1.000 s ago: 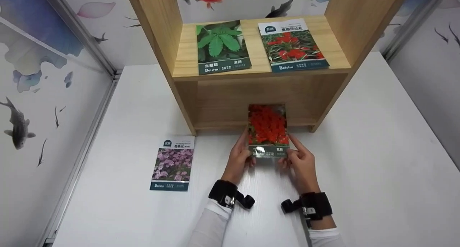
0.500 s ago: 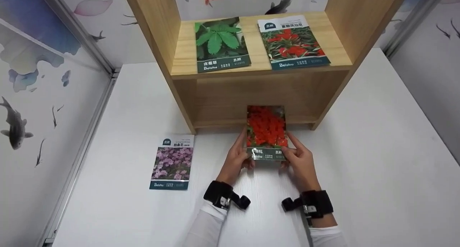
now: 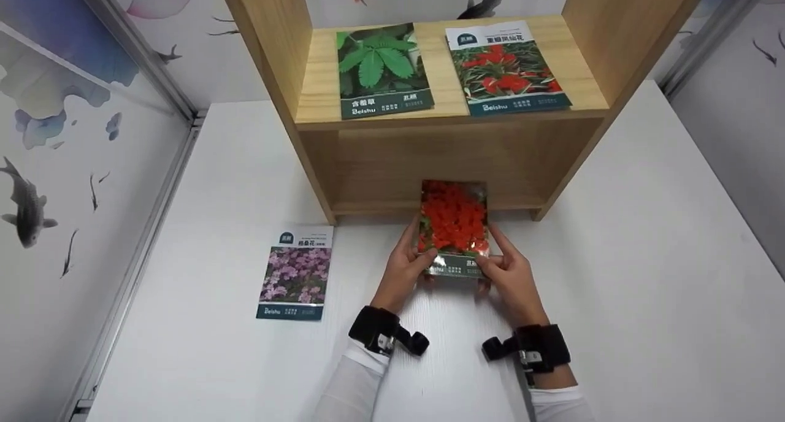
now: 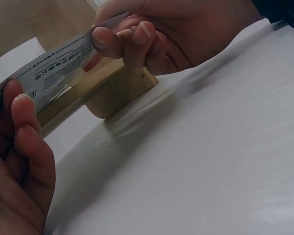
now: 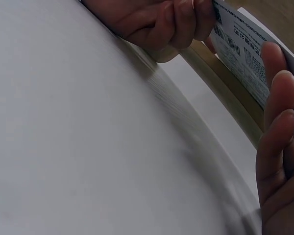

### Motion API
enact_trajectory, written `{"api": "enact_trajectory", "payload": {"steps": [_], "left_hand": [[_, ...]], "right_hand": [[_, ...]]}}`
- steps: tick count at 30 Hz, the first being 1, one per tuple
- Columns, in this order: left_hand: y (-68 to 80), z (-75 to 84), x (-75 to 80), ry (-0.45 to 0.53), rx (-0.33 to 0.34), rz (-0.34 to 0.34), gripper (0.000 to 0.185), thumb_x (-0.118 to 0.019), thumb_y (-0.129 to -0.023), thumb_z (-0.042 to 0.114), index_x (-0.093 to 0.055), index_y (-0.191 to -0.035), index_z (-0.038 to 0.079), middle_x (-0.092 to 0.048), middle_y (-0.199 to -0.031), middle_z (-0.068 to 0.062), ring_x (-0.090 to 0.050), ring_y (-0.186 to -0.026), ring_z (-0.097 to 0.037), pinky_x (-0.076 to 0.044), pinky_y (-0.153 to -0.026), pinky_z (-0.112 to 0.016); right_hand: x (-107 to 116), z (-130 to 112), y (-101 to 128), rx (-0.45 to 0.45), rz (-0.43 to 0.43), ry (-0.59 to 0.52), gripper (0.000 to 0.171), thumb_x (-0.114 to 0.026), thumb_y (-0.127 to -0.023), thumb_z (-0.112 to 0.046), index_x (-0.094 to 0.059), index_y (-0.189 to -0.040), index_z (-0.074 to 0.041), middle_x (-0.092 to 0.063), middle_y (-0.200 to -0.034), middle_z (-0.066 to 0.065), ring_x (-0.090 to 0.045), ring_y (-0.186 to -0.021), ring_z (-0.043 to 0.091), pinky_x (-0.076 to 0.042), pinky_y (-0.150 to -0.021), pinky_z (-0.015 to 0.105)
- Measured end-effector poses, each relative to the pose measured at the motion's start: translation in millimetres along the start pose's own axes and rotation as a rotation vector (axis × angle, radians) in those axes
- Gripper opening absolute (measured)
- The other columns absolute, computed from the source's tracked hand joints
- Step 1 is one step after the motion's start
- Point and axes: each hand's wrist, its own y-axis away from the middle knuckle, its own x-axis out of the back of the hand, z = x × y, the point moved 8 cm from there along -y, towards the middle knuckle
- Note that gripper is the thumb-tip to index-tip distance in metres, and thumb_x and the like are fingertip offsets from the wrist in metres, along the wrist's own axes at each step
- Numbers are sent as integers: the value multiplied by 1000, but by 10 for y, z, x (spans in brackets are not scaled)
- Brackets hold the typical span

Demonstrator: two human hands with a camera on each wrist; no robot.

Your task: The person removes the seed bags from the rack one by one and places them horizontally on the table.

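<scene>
Both hands hold one seed packet with red flowers [image 3: 454, 216] in front of the shelf's lower opening. My left hand [image 3: 403, 272] pinches its lower left corner, thumb on the front face and fingers curled behind. At the lower right corner my right hand [image 3: 510, 275] pinches it the same way. The packet's printed back [image 4: 59, 68], with a barcode and small text, shows in the left wrist view, held above the white table. In the right wrist view the fingertips [image 5: 283, 85] press against that back [image 5: 240, 44].
A wooden shelf [image 3: 451, 120] stands at the back of the white table [image 3: 650, 287]. On its upper board lie a green-leaf packet [image 3: 381, 69] and another red-flower packet [image 3: 506, 66]. A purple-flower packet [image 3: 295, 275] lies on the table at left.
The packet has come slightly lower and tilted a little in the hands. Both thumbs have shifted inward onto its front. The head view has moved slightly.
</scene>
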Motion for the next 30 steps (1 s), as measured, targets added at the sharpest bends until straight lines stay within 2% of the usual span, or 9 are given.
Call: {"api": "enact_trajectory", "payload": {"steps": [6,10,13,18,20,24,26,29,30], "left_hand": [[5,17,-28,-60,2,-20,75,-57,-88,16,-8,-145,22,-48,-59,-4,-46,-51,-17,-45,-51,-36],[18,36,-28,-54,1,-27,77,-58,-87,15,-8,-145,22,-61,-74,-4,-41,-50,-16,-43,-50,-33],[18,41,-25,-52,-6,-29,77,-58,-87,14,-8,-145,22,-65,-93,-9,-41,-49,-16,-43,-50,-33],[13,20,-46,-60,-3,-43,76,-57,-88,14,-8,-145,22,-64,-88,-14,-36,-46,-20,-38,-47,-33],[7,24,-56,-65,1,-47,76,-57,-88,15,-7,-145,23,-61,-75,-10,-34,-44,-19,-37,-46,-32],[9,36,-53,-74,5,-50,76,-56,-89,16,-6,-145,24,-55,-74,-1,-29,-41,-11,-32,-43,-27],[24,33,-44,-77,8,-46,76,-57,-88,18,-6,-145,23,-56,-104,2,-29,-42,-10,-31,-44,-24],[57,36,-30,-94,5,-41,76,-57,-88,19,-7,-145,23,-56,-92,1,-29,-43,-9,-31,-45,-22],[72,35,-24,-99,7,-39,75,-57,-88,18,-7,-145,23,-52,-73,2,-29,-43,-9,-31,-44,-22]], "right_hand": [[18,-17,38,-11,31,-51,59,-58,-88,-23,-31,-140,-26,-44,-49,3,-48,-40,27,-48,-47,41],[28,-60,52,-25,74,-121,55,-57,-88,-24,-35,-138,-24,-33,-48,-3,-31,-37,14,-47,-46,48],[15,-109,57,-24,78,-122,55,-57,-88,-24,-34,-139,-22,-36,-49,-3,-31,-40,13,-47,-46,47],[10,-151,81,-20,67,-135,55,-55,-89,-21,-33,-139,-20,-35,-49,-2,-31,-41,15,-48,-46,42],[20,-138,76,-13,69,-150,54,-54,-90,-20,-33,-139,-20,-33,-49,-3,-28,-39,12,-47,-45,40],[45,-74,45,12,79,-137,52,-53,-90,-21,-34,-139,-21,-31,-46,-3,-25,-37,11,-36,-35,31],[47,-51,35,25,80,-108,52,-53,-91,-22,-34,-139,-21,-31,-46,-3,-25,-37,12,-28,-34,32],[37,-26,32,17,72,-106,52,-53,-90,-23,-34,-139,-23,-30,-46,-3,-25,-37,13,-24,-34,33],[33,-24,29,13,67,-104,53,-54,-90,-24,-33,-139,-24,-30,-46,-3,-25,-37,13,-24,-34,33]]}}
